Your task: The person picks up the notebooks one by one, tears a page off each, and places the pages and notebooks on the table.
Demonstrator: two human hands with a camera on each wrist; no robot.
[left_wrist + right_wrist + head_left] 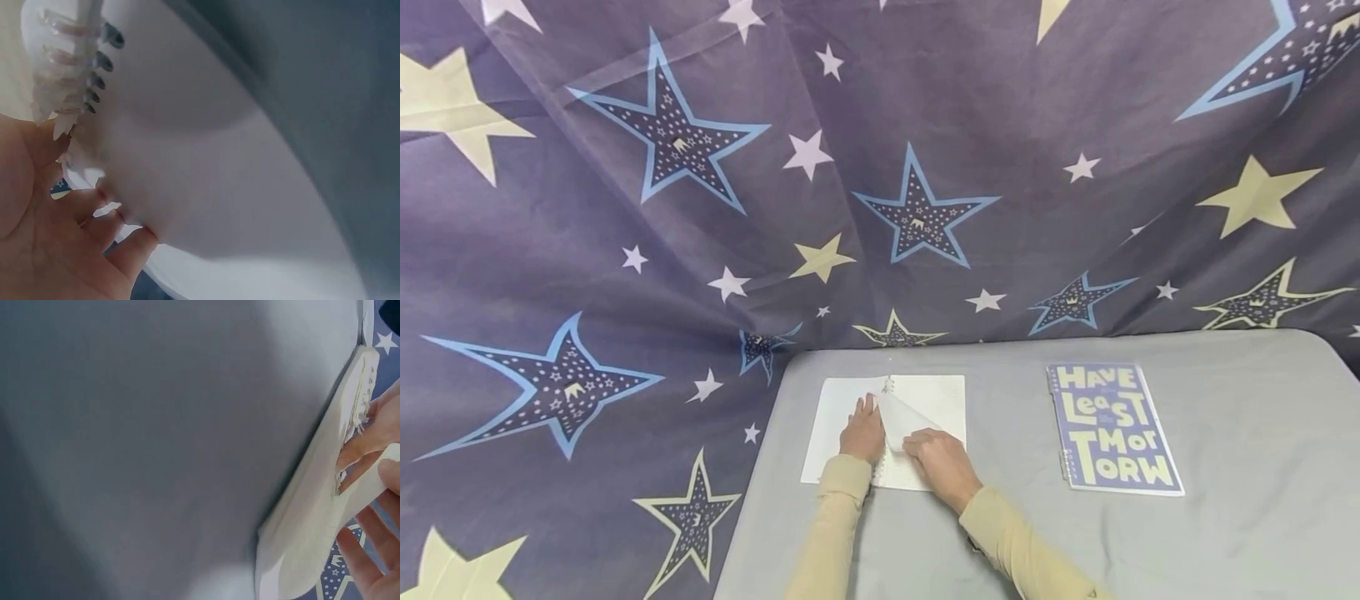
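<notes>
A spiral notebook [838,425] lies open with plain white pages, its wire binding [97,69] running down the middle. My left hand [862,433] rests on the left page beside the binding, fingertips pressing the paper in the left wrist view. With my right hand [943,467] I pinch a loose page [902,421], which is lifted and folded over above the right half. In the right wrist view the page edge lies between the thumb [390,475] and the fingers, and torn paper bits show along the wire.
A second spiral notebook [1116,429], with a purple cover and large pale letters, lies to the right on the grey padded surface [1000,542]. A dark star-patterned cloth [865,292] hangs behind and along the left side.
</notes>
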